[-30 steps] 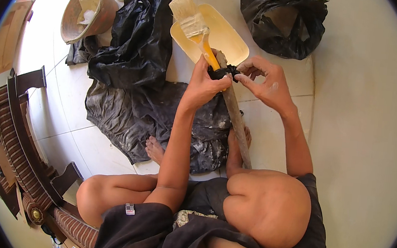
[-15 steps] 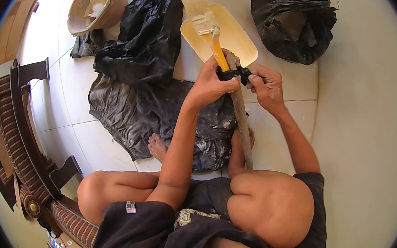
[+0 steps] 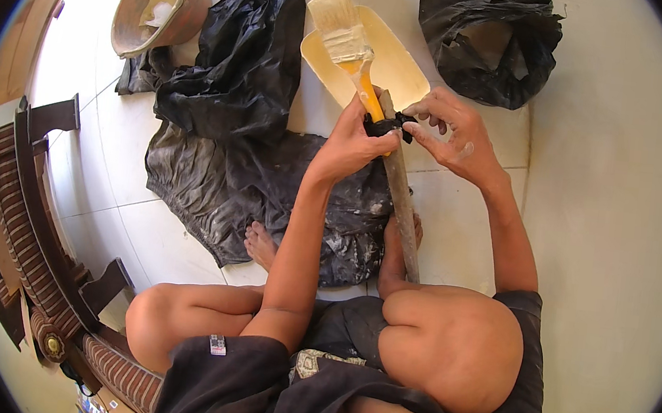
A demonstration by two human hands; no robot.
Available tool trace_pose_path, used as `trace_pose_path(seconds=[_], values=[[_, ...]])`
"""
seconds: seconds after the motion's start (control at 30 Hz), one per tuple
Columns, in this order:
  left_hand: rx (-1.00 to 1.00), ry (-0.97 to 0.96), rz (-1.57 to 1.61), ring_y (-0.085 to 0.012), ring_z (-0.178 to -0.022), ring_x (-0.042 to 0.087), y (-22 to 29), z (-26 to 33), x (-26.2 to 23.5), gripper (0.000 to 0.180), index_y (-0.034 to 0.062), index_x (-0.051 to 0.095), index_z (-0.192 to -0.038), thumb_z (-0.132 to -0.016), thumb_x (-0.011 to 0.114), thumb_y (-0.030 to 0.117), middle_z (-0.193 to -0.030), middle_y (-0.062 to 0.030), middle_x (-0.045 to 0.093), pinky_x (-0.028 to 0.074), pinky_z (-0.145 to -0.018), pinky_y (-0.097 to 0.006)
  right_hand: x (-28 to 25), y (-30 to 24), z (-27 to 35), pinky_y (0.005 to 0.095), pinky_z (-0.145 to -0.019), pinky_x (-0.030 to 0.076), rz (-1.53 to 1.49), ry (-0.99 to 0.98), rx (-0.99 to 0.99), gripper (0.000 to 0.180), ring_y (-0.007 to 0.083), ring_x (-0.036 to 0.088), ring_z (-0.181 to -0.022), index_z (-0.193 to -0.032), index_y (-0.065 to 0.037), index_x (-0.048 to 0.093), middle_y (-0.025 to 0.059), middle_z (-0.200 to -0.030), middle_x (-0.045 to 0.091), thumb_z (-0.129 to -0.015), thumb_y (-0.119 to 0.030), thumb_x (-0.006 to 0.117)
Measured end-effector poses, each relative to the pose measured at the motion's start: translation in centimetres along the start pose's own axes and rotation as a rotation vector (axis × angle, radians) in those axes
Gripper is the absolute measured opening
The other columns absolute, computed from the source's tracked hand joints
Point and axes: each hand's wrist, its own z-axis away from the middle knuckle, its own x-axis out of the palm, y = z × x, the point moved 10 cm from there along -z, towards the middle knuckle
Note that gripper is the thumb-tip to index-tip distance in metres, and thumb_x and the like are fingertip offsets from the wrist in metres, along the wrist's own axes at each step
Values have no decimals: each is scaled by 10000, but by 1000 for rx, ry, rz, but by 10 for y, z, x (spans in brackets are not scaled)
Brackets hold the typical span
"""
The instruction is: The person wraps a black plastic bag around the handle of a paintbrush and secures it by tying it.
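My left hand (image 3: 346, 144) grips a wide paintbrush (image 3: 341, 34) by its yellow handle, together with the upper end of a long wooden stick (image 3: 401, 201). The brush points away from me, its bristles coated in cream paint. A black plastic strip (image 3: 382, 126) passes round handle and stick where they overlap. At the strip's right end, the thumb and index finger of my right hand (image 3: 461, 135) close on it, with the other fingers curled loosely. Downward, the stick runs between my legs toward my right knee. Part of the wrapping is hidden by my left fingers.
A cream tray (image 3: 408, 70) lies beyond my hands. Black plastic bags (image 3: 237, 62) (image 3: 486, 46) are on both sides, with a bucket (image 3: 181, 21) at far left. A stained dark cloth (image 3: 268, 192) covers tiles before me; striped wooden furniture (image 3: 41, 234) stands left.
My right hand has shifted slightly up and turned, its fingers less tightly curled by the strip's end. The brush head has tipped a little to the right; my left hand keeps its grip.
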Motion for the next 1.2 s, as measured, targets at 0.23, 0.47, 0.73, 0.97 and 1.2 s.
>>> trace_pose_path(seconds=[0.23, 0.47, 0.73, 0.97, 1.2], values=[[66, 3, -51, -103, -814, 501, 7, 0, 2, 383, 20, 486, -1064, -734, 675, 66, -906, -14, 504, 446, -720, -256, 7, -10, -10, 289, -607, 445, 237, -18, -139, 94, 173, 559, -708, -824, -21, 620, 47, -751, 583, -785, -97, 659], [15, -12, -4, -97, -802, 469, 5, -5, 4, 377, 23, 479, -1049, -716, 655, 41, -894, -7, 475, 429, -719, -245, 48, 71, 16, 191, -562, 388, -1086, 140, 649, 122, 23, 488, -600, -809, -39, 621, -37, -720, 588, -866, -146, 614], [-47, 51, 143, -88, -791, 475, -7, -1, -5, 360, 41, 471, -1011, -696, 634, -19, -897, -5, 467, 443, -664, -239, -9, 43, -2, 202, -620, 453, -581, 115, 318, 209, 52, 564, -722, -1015, 14, 654, 29, -878, 652, -904, -154, 598], [-38, 24, 182, -91, -789, 496, -7, -5, -2, 345, 47, 465, -992, -700, 629, -37, -925, -7, 483, 455, -649, -244, 22, 41, 21, 265, -749, 515, -562, 62, 365, 190, 121, 619, -802, -985, 52, 646, 91, -901, 663, -835, -60, 611], [-10, 3, 125, -99, -805, 503, -11, -7, -1, 347, 46, 467, -995, -706, 646, -26, -932, -7, 488, 460, -700, -252, 25, 29, 21, 257, -617, 445, -199, 56, 241, 95, 95, 524, -661, -863, 27, 592, 0, -778, 593, -821, -55, 610]])
